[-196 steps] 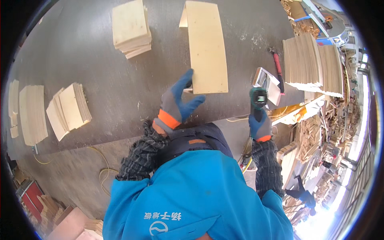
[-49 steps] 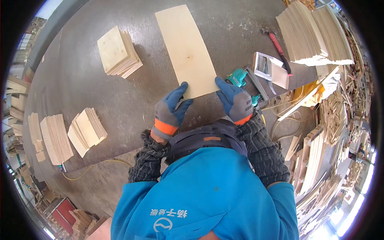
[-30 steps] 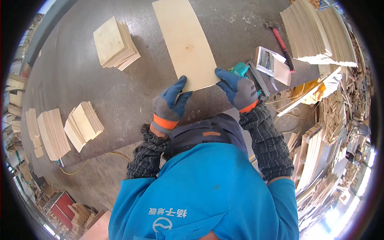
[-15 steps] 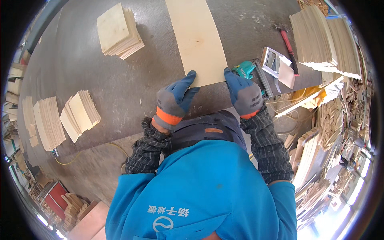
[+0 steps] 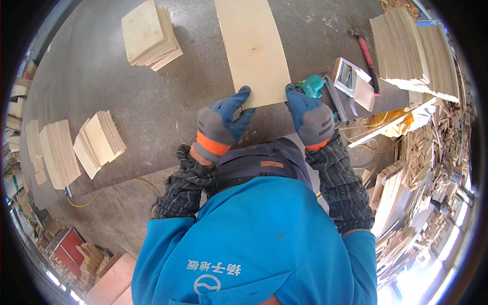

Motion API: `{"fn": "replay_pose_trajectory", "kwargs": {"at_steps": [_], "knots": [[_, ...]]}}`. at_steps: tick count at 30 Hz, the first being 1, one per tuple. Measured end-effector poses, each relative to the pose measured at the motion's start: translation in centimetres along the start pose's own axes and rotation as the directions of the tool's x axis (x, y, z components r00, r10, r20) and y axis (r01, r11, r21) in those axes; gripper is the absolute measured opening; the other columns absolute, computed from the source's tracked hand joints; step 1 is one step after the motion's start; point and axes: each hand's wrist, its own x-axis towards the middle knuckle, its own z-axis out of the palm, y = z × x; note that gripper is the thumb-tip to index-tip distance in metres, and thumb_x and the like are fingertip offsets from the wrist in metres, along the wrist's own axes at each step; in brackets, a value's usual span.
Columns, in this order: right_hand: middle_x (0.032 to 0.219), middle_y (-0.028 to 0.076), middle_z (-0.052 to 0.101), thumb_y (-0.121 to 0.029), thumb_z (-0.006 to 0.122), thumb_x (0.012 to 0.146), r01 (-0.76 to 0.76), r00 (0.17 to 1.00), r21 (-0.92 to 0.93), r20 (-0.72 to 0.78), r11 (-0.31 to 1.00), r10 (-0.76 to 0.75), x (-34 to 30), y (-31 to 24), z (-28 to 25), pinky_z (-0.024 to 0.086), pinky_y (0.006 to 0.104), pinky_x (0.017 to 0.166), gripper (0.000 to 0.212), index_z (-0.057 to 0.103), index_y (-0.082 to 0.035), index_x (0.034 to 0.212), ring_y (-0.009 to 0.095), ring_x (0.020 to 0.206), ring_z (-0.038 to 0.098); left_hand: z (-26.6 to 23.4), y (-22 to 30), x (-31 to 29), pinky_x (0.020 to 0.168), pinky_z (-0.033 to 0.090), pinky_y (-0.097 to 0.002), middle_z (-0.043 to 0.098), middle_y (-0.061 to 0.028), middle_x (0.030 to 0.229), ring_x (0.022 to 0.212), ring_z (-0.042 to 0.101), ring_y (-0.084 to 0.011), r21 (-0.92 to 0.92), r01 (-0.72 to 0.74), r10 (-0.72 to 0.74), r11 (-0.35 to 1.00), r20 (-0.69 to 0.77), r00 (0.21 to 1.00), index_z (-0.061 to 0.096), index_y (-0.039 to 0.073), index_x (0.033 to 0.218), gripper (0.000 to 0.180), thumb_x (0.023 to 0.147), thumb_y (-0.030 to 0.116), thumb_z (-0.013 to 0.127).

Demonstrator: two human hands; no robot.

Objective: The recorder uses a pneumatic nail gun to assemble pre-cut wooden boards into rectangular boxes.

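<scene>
Wooden board: The pale wooden board (image 5: 256, 56) lies lengthwise before the person, its near end between the hands and its far end beyond the view. Whether that near end touches the table (image 5: 168, 107) or is raised cannot be told.
Left hand: The gloved left hand (image 5: 219, 122) grips the near left corner, finger at the side and thumb by the near edge.
Right hand: The gloved right hand (image 5: 310, 119) is closed against the near right corner; its thumb is hidden. Holding opposite corners probably keeps the board from twisting or sliding sideways.
Nail gun: The teal nail gun (image 5: 311, 86) lies just beyond the right hand, apparently put down to free both hands while staying within reach.
Box and hammer: An open white box (image 5: 345, 76) and a red-and-black hammer (image 5: 365, 51) lie farther right, likely kept aside so the board has room.
Right stack: Tall pale boards (image 5: 399, 46) stand packed together at the right side, perhaps so single pieces come off easily.
Left stacks: A squarish pile (image 5: 145, 33) sits far left; leaning panels (image 5: 101, 142) and a row of panels (image 5: 60, 152) sit nearer left, seemingly grouped by shape.
</scene>
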Motion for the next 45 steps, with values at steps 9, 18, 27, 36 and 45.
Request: {"fn": "replay_pose_trajectory", "kwargs": {"at_steps": [9,18,27,36,45], "knots": [[0.114,0.019,0.078,0.002,0.074,0.089,0.033,0.999,-0.030,-0.042,0.999,-0.034,-0.3,0.5,0.5,0.063,0.0433,0.079,0.046,0.071,-0.001,0.135,0.036,0.095,0.077,-1.7,2.3,0.4,0.097,0.061,-0.0463,0.067,-0.0241,0.142,0.120,0.071,-0.0416,0.072,0.042,-0.046,0.997,0.055,0.997,0.075,0.009,0.135,0.059,0.084,0.033,0.092],[0.116,0.019,0.078,0.005,0.070,0.088,0.024,0.999,0.018,-0.029,1.000,-0.023,-0.4,0.4,0.1,0.063,0.0436,0.082,0.050,0.070,-0.001,0.138,0.036,0.098,0.077,2.1,2.2,1.8,0.118,0.048,-0.0580,0.050,-0.0213,0.164,0.149,0.046,-0.0553,0.261,-0.205,0.233,0.943,-0.082,0.969,0.080,0.024,0.129,0.057,0.075,0.033,0.096],[0.123,0.026,0.075,0.002,0.065,0.092,0.011,0.999,0.184,0.033,0.983,-0.018,-0.8,1.1,-0.4,0.062,0.0446,0.085,0.055,0.062,-0.001,0.147,0.042,0.104,0.076,5.1,0.0,1.8,0.110,0.050,-0.0630,0.060,-0.0153,0.152,0.144,0.048,-0.0557,0.219,-0.262,0.311,0.940,-0.235,0.921,0.082,0.025,0.112,0.045,0.069,0.020,0.097],[0.147,0.027,0.064,-0.030,0.082,0.093,-0.559,0.825,0.106,0.166,0.822,0.540,-7.2,10.5,6.8,0.053,0.0526,0.107,0.086,0.041,-0.007,0.165,0.044,0.126,0.068,5.6,-0.1,2.1,0.098,0.058,-0.0565,0.061,-0.0178,0.150,0.132,0.059,-0.0526,0.124,-0.282,0.305,0.951,-0.241,0.922,0.080,0.019,0.111,0.042,0.071,0.016,0.095],[0.145,0.024,0.065,-0.038,0.081,0.091,-0.705,0.637,-0.254,0.182,0.662,0.749,-7.5,13.8,9.7,0.053,0.0531,0.107,0.101,0.026,-0.009,0.171,0.047,0.124,0.067,5.2,-0.5,2.1,0.093,0.061,-0.0528,0.062,-0.0175,0.149,0.125,0.065,-0.0484,0.099,-0.298,0.313,0.950,-0.235,0.920,0.080,0.017,0.113,0.042,0.073,0.013,0.093]]}}
